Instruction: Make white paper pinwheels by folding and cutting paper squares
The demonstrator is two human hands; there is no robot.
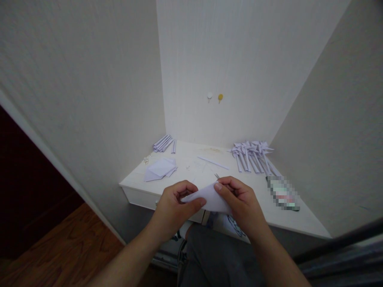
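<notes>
Left hand (177, 203) pinches left end of white paper sheet (211, 199), right hand (241, 198) pinches upper edge, above near side of worktop (283, 221). Past left hand: loose paper pieces (160, 168), rolled paper tubes (162, 144) farther back. Past right hand: paper stars (254, 147) on rolled stems (245, 162). Just beyond right hand: metal points (217, 176), possibly scissors.

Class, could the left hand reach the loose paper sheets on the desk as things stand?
Probably yes: the loose paper sheets lie just beyond the left hand with nothing standing between, but it would likely need to release the held paper.
</notes>
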